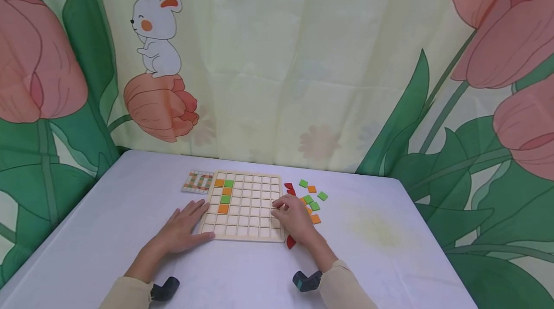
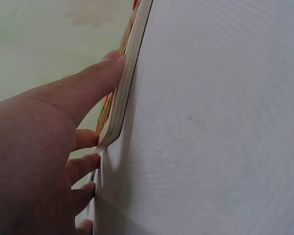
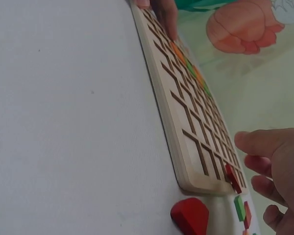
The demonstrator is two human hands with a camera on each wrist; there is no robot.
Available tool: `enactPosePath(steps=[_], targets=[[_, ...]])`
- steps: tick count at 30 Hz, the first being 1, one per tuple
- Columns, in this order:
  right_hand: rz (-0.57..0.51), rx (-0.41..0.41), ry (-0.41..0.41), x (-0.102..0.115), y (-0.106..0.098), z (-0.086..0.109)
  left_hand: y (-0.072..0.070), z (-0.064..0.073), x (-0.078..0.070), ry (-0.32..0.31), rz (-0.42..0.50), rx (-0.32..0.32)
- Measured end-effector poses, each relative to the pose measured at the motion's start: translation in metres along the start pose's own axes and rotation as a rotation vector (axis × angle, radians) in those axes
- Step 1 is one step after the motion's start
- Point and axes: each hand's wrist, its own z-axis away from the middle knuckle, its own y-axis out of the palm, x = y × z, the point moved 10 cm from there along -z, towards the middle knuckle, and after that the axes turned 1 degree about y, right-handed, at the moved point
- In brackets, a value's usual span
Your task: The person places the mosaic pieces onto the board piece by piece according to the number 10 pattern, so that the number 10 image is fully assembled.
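A wooden grid board [image 1: 246, 222] lies on the table with several orange tiles [image 1: 223, 209] and green tiles [image 1: 225, 199] set in its left columns. My left hand [image 1: 183, 229] is at its lower left corner, fingers spread. In the left wrist view the thumb [image 2: 112, 63] touches the board's edge. Above the right columns is my right hand [image 1: 295, 217], its thumb and index finger bent towards each other with a small gap. Nothing shows between them. In the right wrist view, this hand [image 3: 279, 166] partly shows beside the board's far right corner.
Loose green tiles [image 1: 322, 196] and orange tiles [image 1: 315, 219] are scattered right of the board. Red pieces [image 1: 291, 241] lie along its right edge, some partly behind my right hand. A checked pattern card [image 1: 197, 182] lies by the upper left corner. A printed curtain [image 1: 277, 83] hangs behind the table.
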Motion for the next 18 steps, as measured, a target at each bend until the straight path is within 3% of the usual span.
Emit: enactPosePath(steps=[18], targets=[[0.083, -0.098, 0.087, -0.033, -0.025, 0.006, -0.001, -0.001, -0.002, 0.024, -0.022, -0.005]])
